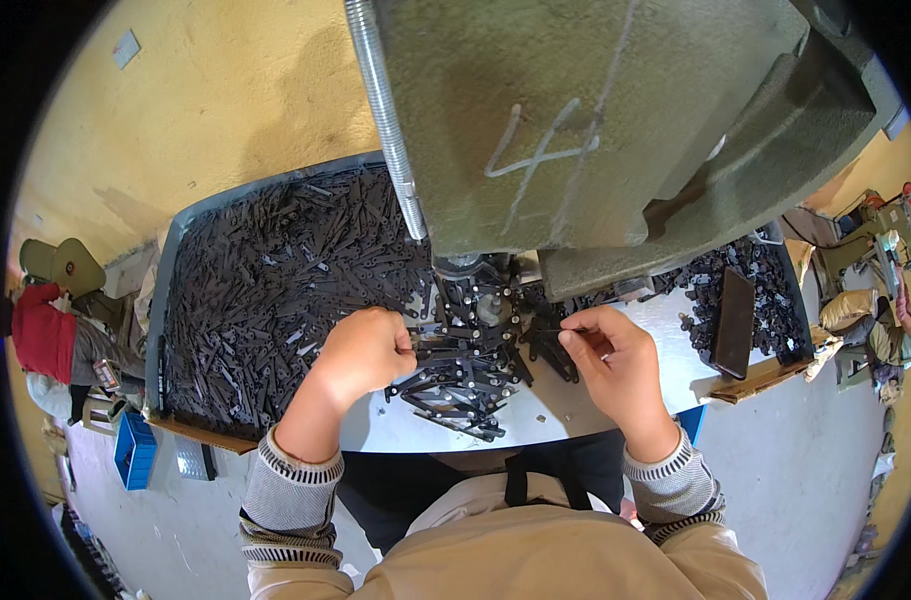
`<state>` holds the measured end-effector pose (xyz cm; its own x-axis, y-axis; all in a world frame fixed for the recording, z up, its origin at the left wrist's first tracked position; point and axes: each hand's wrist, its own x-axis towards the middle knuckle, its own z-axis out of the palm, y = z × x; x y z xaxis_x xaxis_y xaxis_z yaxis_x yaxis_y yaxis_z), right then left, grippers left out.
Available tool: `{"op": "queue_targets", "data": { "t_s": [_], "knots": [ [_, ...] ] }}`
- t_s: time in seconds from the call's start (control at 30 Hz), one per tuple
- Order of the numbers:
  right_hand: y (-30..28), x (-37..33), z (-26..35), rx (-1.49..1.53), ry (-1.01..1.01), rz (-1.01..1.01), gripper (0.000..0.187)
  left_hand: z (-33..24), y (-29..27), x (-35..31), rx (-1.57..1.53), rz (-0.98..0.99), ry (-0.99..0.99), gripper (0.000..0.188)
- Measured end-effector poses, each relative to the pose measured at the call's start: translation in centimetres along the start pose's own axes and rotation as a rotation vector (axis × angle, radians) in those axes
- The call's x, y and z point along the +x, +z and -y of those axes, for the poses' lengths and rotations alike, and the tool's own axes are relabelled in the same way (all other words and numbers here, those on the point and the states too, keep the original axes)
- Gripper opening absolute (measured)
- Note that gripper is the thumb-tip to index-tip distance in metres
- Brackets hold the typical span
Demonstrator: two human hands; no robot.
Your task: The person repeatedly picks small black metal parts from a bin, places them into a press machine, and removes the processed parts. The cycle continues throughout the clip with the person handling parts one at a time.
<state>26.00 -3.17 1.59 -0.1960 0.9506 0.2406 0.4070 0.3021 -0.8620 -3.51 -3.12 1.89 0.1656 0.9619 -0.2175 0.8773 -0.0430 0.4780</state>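
Observation:
My left hand is closed, its fingertips at the left side of a pile of small dark metal strips on the bench. What those fingers hold, if anything, is hidden. My right hand pinches a thin dark metal strip between thumb and forefinger, to the right of the pile. Between the hands, under the head of a large green machine, a small pale round-topped piece stands among the strips.
A deep tray full of dark strips stands on the left. On the right, a second tray holds small dark parts, with a dark flat block on them. A threaded rod hangs beside the machine. People sit at both sides.

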Motion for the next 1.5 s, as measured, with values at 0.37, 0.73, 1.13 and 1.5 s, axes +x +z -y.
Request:
{"op": "queue_targets", "data": {
  "t_s": [0.37, 0.73, 1.13, 1.5],
  "knots": [
    [0.7, 1.4, -0.4, 0.598, 0.319, 0.091, 0.014, -1.6, -0.1, 0.3, -1.022, -0.192, 0.11, 0.006],
    [1.8, 2.5, -0.6, 0.603, 0.4, 0.17, 0.024, -3.1, 3.6, 3.4, -1.162, -0.203, 0.081, 0.018],
    [4.3, 4.3, -0.3, 0.327, 0.302, 0.154, 0.015, -2.4, 3.0, 3.4, -1.152, -0.106, -0.087, 0.015],
    [-3.8, -1.0, -2.0, 0.07, 0.19, -0.045, 0.009, -2.4, 3.2, 3.8, -1.149, -0.114, -0.089, 0.015]
  ]
}}
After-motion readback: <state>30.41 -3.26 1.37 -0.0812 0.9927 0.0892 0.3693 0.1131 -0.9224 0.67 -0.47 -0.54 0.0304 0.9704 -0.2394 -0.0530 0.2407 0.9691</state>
